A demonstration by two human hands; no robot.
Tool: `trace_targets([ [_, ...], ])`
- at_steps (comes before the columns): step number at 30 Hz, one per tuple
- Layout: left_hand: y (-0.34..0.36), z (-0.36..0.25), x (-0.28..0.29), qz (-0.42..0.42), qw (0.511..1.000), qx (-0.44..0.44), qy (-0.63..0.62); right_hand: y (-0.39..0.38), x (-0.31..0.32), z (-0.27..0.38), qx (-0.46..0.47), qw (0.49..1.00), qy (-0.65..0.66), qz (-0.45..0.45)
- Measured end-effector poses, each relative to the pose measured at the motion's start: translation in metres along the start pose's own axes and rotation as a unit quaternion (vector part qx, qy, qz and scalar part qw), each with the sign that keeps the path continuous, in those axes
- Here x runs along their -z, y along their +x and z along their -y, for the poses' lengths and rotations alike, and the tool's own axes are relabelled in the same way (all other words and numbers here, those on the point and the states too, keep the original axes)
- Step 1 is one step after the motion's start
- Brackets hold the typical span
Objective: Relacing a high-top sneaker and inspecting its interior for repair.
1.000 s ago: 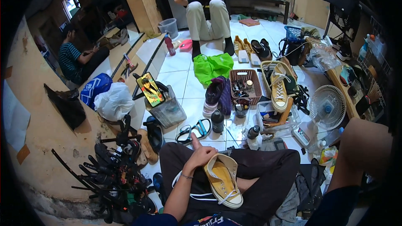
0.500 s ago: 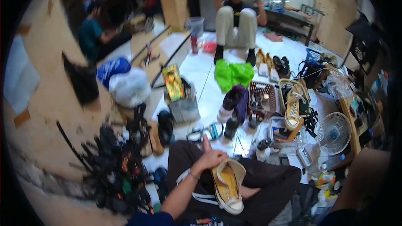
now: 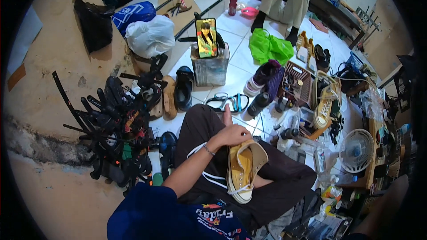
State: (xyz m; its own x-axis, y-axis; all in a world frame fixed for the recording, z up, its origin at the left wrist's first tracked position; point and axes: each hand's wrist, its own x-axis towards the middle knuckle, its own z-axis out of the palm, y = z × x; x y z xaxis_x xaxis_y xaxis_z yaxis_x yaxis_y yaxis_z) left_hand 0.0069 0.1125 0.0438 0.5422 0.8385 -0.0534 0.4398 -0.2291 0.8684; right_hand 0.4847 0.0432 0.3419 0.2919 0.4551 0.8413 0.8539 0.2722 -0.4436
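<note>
A mustard-yellow canvas sneaker (image 3: 240, 169) with a white sole and white lace lies across my lap, its toe toward me and its opening facing up. My left hand (image 3: 233, 134) is at the sneaker's heel end, fingers curled closed at its rim. From the lower right my right arm (image 3: 384, 206) reaches out to the side into the dark rim, and its hand is out of sight. A matching yellow sneaker (image 3: 327, 106) rests on a basket ahead to the right.
A phone (image 3: 206, 38) leans upright on a metal tin (image 3: 210, 69). Black straps and tools (image 3: 120, 138) pile up on the left. Sandals (image 3: 227, 102), dark bottles (image 3: 259, 104), a brown basket (image 3: 298, 80) and a white fan (image 3: 356, 150) surround me. Another person (image 3: 284, 0) sits beyond a green bag (image 3: 269, 46).
The view has tilted down and shifted, bringing the phone and my shirt into sight. My left hand stays at the sneaker's heel end. My right arm has swung farther out to the right.
</note>
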Motion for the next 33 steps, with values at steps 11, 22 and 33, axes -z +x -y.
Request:
trace_targets([
  [11,0.001,0.001,-0.001,0.007,1.0,-0.015,-0.004,-0.027,-0.003,-0.005,-0.016,1.0,-0.002,-0.01],
  [22,0.0,-0.002,0.0,0.008,1.0,-0.001,-0.003,-0.038,-0.006,-0.007,-0.026,0.999,0.009,-0.017],
  [33,0.004,0.001,-0.009,0.002,1.0,0.008,-0.005,-0.038,-0.017,-0.007,-0.032,0.998,0.037,-0.051],
])
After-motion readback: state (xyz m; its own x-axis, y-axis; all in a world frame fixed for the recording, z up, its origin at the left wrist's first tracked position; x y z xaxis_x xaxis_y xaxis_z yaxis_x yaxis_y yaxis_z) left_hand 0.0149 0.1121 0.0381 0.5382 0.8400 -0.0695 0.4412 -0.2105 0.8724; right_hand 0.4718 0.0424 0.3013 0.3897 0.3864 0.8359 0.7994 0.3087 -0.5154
